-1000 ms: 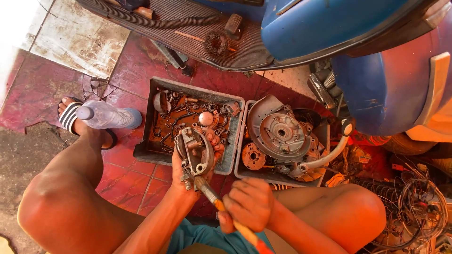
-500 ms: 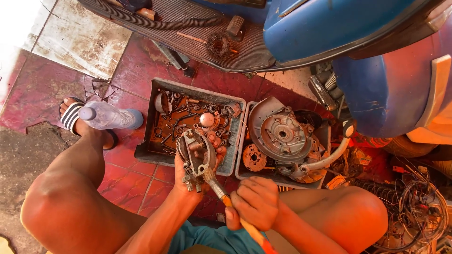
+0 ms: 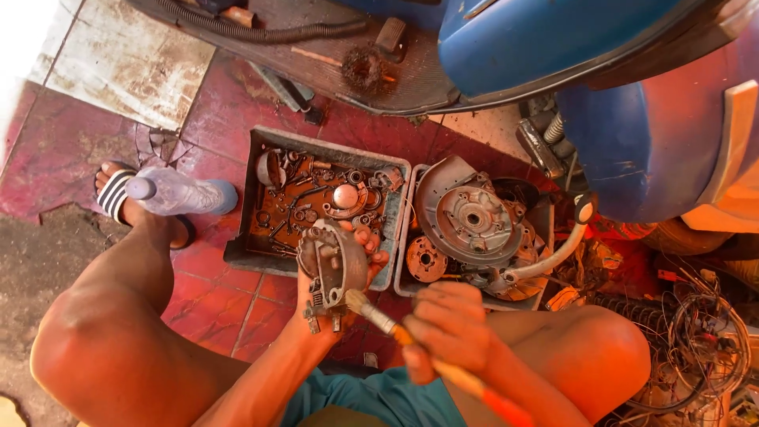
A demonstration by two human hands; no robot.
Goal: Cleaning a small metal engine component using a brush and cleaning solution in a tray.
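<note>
My left hand [image 3: 336, 296] was closed around a grimy metal engine part [image 3: 332, 265], thumb and fingers wrapped about its edges, holding it up over the near rim of the grey parts tray [image 3: 245, 198]. My right hand [image 3: 451, 328] gripped the orange handle of a paintbrush [image 3: 379, 316], whose bristle tip lay against the lower right side of the part, just beside my left palm. I judged the step in hand to be brushing the dirt off the part, with the work somewhere in the middle, since the metal looked dull and caked in its recesses. The next move, as I judged it, called for turning the part in my left hand so the bristles could reach the hollows, and for keeping a firm grip so it would not slip down among the small pieces below. That tray lay on the red tiled floor [image 3: 229, 103] between my knees, full of rusty screws, washers and small fittings. Touching its right side stood a second tray [image 3: 403, 245] with a round engine plate [image 3: 470, 217] and a pale hose. A clear plastic bottle [image 3: 178, 194] lay by my sandalled foot to the left, and the blue scooter body [image 3: 553, 39] rose beyond the trays.
</note>
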